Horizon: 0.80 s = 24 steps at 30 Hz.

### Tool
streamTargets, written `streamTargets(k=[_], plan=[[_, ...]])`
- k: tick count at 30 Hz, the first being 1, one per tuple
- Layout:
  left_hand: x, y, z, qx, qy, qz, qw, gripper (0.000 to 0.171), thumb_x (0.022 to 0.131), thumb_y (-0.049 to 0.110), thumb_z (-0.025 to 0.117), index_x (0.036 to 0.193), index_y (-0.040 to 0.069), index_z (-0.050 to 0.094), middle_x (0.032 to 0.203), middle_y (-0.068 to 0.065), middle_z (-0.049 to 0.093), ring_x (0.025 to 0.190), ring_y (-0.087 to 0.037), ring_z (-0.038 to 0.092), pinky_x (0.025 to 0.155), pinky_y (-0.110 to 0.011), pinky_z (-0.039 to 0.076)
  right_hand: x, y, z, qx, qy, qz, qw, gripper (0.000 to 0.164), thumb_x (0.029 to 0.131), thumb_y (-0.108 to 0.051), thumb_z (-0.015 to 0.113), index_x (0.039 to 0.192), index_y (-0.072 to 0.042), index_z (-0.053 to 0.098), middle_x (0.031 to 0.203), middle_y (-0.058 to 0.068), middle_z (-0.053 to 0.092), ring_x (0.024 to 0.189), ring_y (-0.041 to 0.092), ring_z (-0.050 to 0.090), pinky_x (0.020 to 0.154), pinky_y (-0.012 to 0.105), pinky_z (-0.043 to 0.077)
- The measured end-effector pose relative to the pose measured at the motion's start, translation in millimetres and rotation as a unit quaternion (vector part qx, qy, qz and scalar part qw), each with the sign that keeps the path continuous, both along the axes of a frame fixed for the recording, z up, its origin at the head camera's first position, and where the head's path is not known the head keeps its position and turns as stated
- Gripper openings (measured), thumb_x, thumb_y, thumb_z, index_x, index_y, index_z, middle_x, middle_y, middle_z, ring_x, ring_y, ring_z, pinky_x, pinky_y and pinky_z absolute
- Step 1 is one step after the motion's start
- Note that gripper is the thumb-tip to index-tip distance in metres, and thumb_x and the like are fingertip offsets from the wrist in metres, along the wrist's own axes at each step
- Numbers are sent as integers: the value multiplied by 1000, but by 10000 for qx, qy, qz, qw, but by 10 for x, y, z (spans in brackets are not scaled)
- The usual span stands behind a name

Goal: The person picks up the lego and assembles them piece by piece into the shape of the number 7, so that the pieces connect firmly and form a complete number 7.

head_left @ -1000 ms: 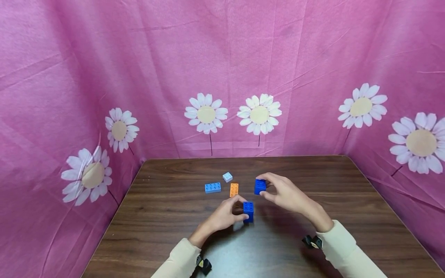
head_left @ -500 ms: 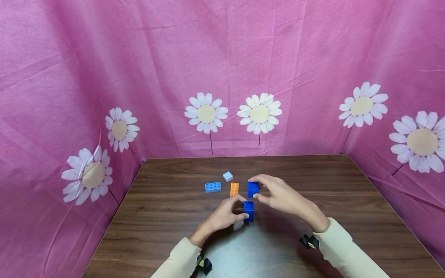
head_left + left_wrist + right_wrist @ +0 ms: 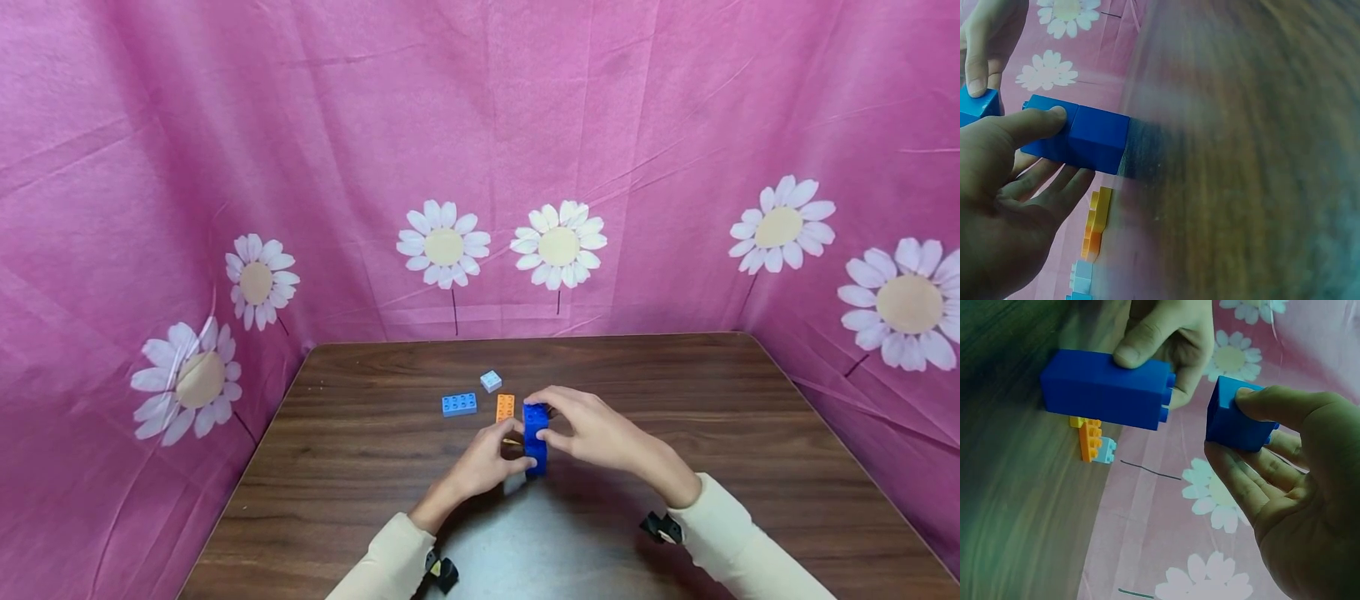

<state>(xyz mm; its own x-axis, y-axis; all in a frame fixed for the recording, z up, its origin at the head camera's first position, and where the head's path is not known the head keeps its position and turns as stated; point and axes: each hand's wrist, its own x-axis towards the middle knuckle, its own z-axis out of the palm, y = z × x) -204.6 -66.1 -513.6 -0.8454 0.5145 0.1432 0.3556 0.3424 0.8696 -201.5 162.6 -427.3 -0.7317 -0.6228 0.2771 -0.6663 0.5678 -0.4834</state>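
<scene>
A blue stack of two joined blocks is stood upright on the table, its studs turned up. Its sides are gripped by the left hand, thumb on one face and fingers on another, close enough that no slack is seen; the hold seems meant to keep the base from sliding or tipping, and its studs are left bare.

Above the stack, clear of it, a blue block is pinched by the right hand between thumb and fingertips, with its studs up as well. Because it is grasped by the sides, the face turned towards the stack is left largely uncovered. A gap is shown in both wrist views, though whether the two are exactly in line cannot be told.

Between block and stack, nothing is seen to intrude. Past the left fingers, a yellow brick and an orange brick are laid near the stack, partly hidden from above by that hand; room on this side is probably tight. Farther off, a light blue brick and a pale brick are set well apart from the stack. The table is backed by a pink cloth.
</scene>
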Motion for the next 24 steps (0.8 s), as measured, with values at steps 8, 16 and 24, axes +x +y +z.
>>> streamTargets(k=[8,16,24], plan=[[-10,-4,25,-50,-144,26,9999,30,96,10,80,122,10,65,125,-8,72,118,-27,74,95,-21,59,18,-18,-89,69,-145,-16,9999,44,98,-15,78,139,-13,63,129,5,71,112,21,72,96,46,63],[-18,-13,18,-142,24,56,9999,30,96,13,81,122,11,66,124,-7,73,117,-24,73,98,-28,60,16,-31,-184,209,-81,-72,9997,43,98,-17,79,138,-13,63,128,4,71,112,18,71,96,43,62],[-12,-25,20,-165,91,66,9998,30,96,14,81,123,12,67,124,-5,73,117,-20,73,100,-29,59,25,-39,-203,260,-87,-134,9995,42,98,-17,79,137,-11,64,128,6,72,114,21,72,96,44,62]])
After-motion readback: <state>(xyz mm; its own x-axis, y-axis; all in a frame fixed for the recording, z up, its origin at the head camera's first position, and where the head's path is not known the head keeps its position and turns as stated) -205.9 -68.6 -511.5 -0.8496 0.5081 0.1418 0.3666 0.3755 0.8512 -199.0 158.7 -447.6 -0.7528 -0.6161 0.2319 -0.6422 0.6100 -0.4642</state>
